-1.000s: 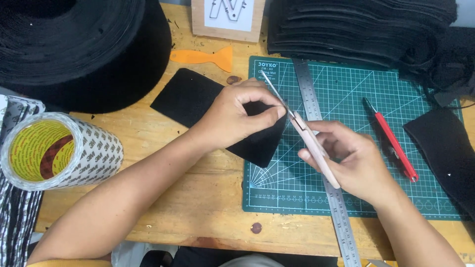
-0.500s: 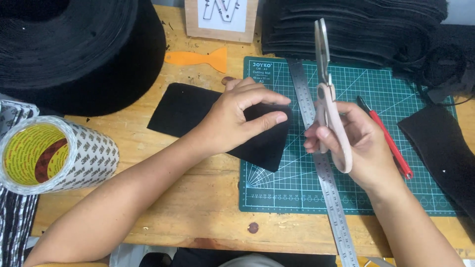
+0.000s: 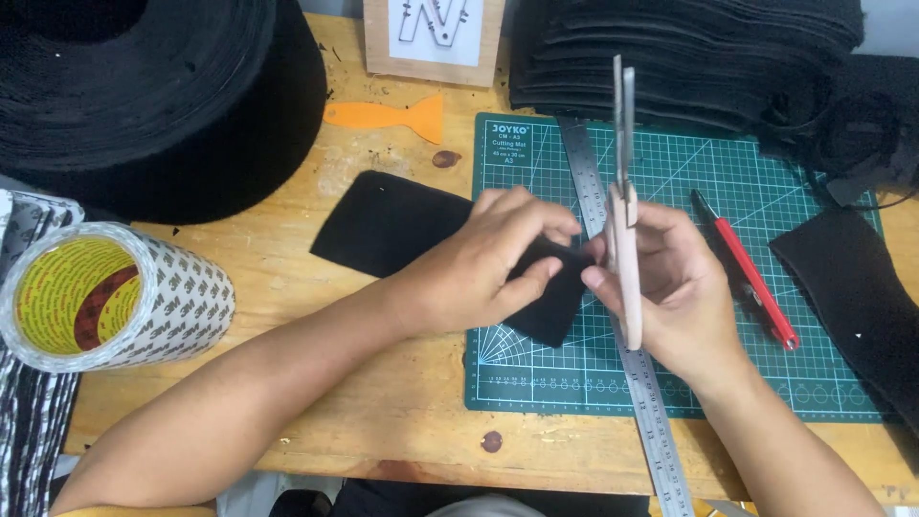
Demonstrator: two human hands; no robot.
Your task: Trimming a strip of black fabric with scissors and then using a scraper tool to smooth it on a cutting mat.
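Holding a black fabric rectangle (image 3: pixel 402 230) flat where it straddles the wooden desk (image 3: pixel 316 421) and the left edge of the green cutting mat (image 3: pixel 766 373): left hand (image 3: pixel 479 268), palm down, fingers curled and pinching the piece's right edge. Right hand (image 3: pixel 675 287): closed around the pale handles of a pair of scissors (image 3: pixel 624 191), blades upright, pointing away from the person, nearly shut, just beside the pinched edge. Steel ruler (image 3: pixel 651 421): lying diagonally on the mat, passing under the right hand. Red-handled craft knife (image 3: pixel 751 278): on the mat, right of that hand, apart from it. Second black piece (image 3: pixel 842 287): right edge of mat. Stack of black sheets (image 3: pixel 689 48): top of desk. Large black roll (image 3: pixel 144 96): top left. Roll of tape with yellow core (image 3: pixel 105 297): left, on its side. Orange scraper (image 3: pixel 392 115) and small framed letter sign (image 3: pixel 433 33): behind the fabric. Handling note, as judgement: keep the fabric taut between thumb and fingers, lower the blades level with the edge, and hold the fingertips clear of the blade line.
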